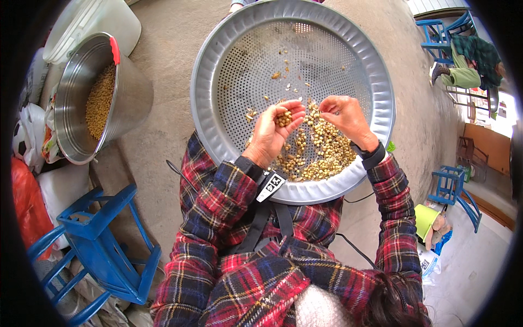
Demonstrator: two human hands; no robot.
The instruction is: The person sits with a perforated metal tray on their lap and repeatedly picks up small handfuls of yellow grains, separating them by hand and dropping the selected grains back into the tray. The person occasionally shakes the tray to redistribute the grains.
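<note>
A round metal sieve tray (293,198) with a fluted rim and a perforated bottom rests across the lap. Pale, dried beans (327,139), probably soybeans, lie heaped with husk bits at its near right side. My left hand (271,131) is cupped palm up over the tray, holding a small handful of beans (283,119). Just right of it, my right hand (345,116) hovers at the far edge of the heap, thumb and fingers pinched together. Whether anything sits between those fingertips is hidden. A few husk pieces (276,75) are scattered on the bare mesh.
On the left stand a steel bucket (137,96) partly filled with beans (101,102), a white plastic bucket (118,24) and a blue chair (102,253). Another person (470,65) sits at far right near blue chairs (434,39). A green bucket (425,220) stands lower right.
</note>
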